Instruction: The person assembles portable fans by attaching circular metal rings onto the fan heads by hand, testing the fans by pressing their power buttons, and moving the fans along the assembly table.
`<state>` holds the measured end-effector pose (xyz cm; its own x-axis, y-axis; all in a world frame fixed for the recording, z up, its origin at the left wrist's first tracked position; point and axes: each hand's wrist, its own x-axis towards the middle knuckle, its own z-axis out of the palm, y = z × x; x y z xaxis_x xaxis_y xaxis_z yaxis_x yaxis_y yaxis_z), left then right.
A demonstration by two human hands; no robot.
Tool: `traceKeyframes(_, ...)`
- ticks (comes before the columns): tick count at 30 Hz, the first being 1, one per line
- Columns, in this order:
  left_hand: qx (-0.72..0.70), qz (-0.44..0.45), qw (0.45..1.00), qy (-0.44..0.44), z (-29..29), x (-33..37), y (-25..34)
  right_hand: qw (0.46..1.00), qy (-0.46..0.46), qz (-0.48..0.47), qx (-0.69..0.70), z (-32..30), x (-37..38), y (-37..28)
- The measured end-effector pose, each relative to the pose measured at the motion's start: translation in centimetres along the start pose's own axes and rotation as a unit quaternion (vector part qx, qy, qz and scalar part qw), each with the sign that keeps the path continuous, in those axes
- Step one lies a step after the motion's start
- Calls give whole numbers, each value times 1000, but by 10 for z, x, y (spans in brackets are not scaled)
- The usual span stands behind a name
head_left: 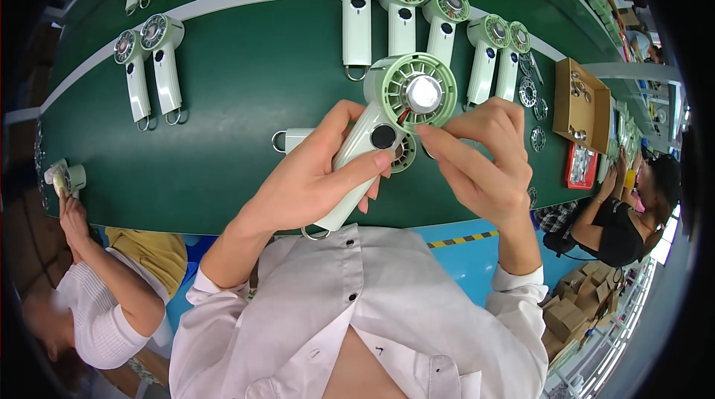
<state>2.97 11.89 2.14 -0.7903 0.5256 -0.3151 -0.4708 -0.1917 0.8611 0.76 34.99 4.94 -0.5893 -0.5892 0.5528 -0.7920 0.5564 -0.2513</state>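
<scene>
Gripping a pale handheld fan in the closed left hand, frame centre, with the right hand pinched narrow at the green rim.

Seemingly partway through: already fitted with a silver motor hub and black button, but showing red wire and bare vanes, so apparently left without a front cover. Cannot tell about anything small within the right-hand pinch. At upper centre and upper right, five similarly open-faced fans; at upper left, two darker-faced fans, perhaps further along. At right, beside a cardboard box, loose vented rings, seemingly unfitted.
</scene>
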Motion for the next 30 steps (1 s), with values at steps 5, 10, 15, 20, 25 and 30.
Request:
traceKeyframes(5,-8,3,1000,-4,-2,1,-2,1000,-7,12,-6,-1,0,-3)
traceKeyframes(10,-22,40,999,25,-9,7,-9,933,57,353,38,2,-41,16)
traceKeyframes(15,-17,17,998,60,-12,5,0,881,-77,465,-36,22,-87,17)
traceKeyframes(20,6,42,998,40,-20,20,-13,854,-52,517,22,45,-129,33)
traceKeyframes(25,45,80,985,146,-39,8,-2,797,-19,566,209,38,-130,46)
traceKeyframes(30,323,56,872,365,-124,18,7,832,-83,541,93,28,-113,46)
